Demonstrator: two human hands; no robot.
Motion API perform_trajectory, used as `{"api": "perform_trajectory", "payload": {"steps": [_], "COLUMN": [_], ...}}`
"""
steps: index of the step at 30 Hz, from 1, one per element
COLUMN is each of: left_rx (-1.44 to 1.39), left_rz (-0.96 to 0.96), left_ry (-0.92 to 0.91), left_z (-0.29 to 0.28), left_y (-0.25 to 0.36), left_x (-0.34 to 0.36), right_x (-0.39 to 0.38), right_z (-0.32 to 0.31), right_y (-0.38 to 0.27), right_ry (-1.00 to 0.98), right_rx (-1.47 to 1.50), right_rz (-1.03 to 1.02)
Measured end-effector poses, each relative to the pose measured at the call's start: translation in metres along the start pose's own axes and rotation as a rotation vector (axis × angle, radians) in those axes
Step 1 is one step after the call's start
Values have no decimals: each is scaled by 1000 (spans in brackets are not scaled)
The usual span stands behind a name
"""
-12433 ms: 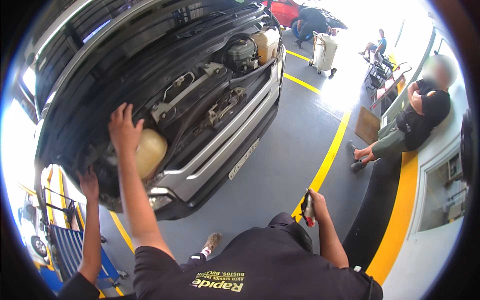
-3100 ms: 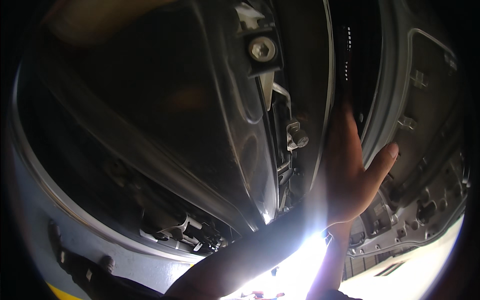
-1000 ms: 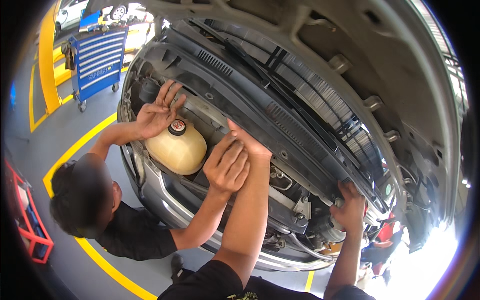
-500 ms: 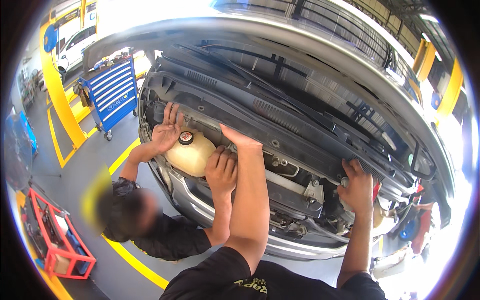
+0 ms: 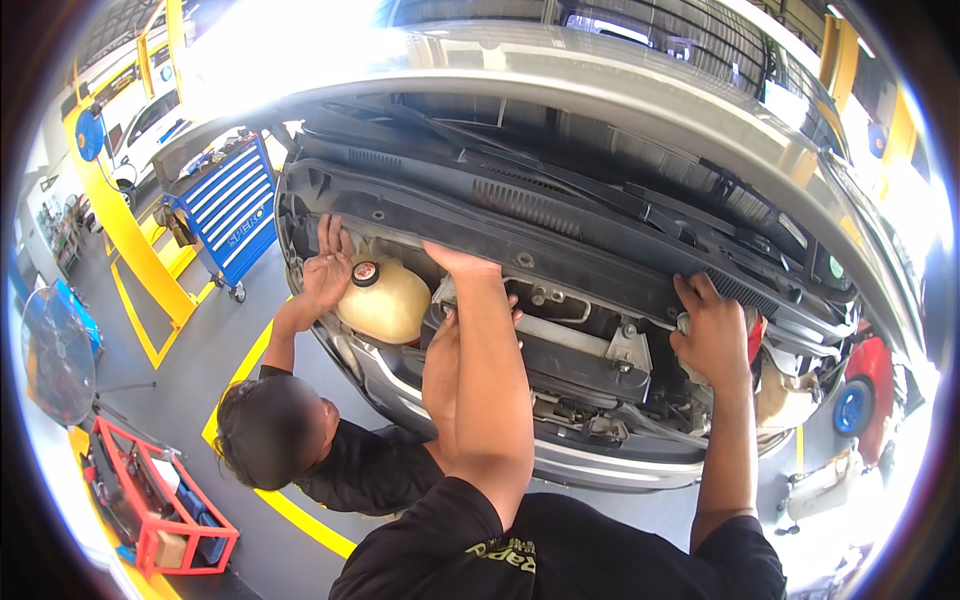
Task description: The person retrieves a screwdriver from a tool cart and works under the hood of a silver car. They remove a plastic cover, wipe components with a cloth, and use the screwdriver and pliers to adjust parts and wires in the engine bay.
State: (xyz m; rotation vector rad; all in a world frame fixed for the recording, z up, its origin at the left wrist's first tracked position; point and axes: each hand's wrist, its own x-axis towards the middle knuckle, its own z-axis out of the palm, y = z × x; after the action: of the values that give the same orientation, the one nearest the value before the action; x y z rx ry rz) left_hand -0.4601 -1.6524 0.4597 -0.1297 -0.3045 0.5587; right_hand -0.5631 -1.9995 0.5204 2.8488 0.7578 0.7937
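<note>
A long black plastic cowl panel (image 5: 430, 218) spans the engine bay below the windscreen. At its near edge, left of the middle, my left hand (image 5: 465, 262) reaches up under the panel, its fingers mostly hidden behind the edge. Farther right, my right hand (image 5: 712, 335) grips the same edge, with fingers over the top and the thumb lower down. Left of my left hand sits a cream coolant reservoir (image 5: 388, 305) with a black cap (image 5: 366, 273). A co-worker's raised hand (image 5: 328, 275) is beside it; their other hand is partly hidden behind my left forearm.
The co-worker (image 5: 280, 425) leans in from the left, close to my left arm. A raised bonnet (image 5: 560, 75) arches over the bay. A blue tool cabinet (image 5: 228, 205), a yellow lift post (image 5: 125, 215), a fan (image 5: 58, 350) and a red tool cart (image 5: 165, 510) stand at the left.
The view has shifted slightly. The co-worker's nearer hand has moved right from the reservoir's side, behind my left forearm, and their head has turned. Both my hands stay at the panel's edge.
</note>
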Motion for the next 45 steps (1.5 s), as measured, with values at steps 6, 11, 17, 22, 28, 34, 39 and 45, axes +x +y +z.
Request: {"api": "perform_trajectory", "payload": {"steps": [6, 11, 17, 22, 28, 34, 39, 45], "left_rx": [22, 58, 58, 276, 361, 193, 302, 293], "left_rz": [-25, -79, -252, -355, -323, -534, -513, -484], "left_ry": [-39, -91, -88, 40, 78, -20, -27, -62], "left_z": [-4, -11, -2, 4, -4, -8, -3, 10], "left_y": [-1, 3, 7, -16, -54, -90, -115, -125], "left_x": [0, -6, -48, -100, -138, -152, -160, -167], "right_x": [0, 0, 2, 4, 6, 5, 4, -42], "right_z": [3, 6, 7, 6, 4, 4, 10, 22], "right_y": [6, 10, 16, 21, 21, 21, 23, 23], "right_ry": [-40, -23, -4, 38, 8, -5, -11, 263], "right_rx": [-37, -12, 12, -35, -6, -41, -43, 92], "right_rz": [-31, -60, -103, -161, -152, -152, -156, -53]}}
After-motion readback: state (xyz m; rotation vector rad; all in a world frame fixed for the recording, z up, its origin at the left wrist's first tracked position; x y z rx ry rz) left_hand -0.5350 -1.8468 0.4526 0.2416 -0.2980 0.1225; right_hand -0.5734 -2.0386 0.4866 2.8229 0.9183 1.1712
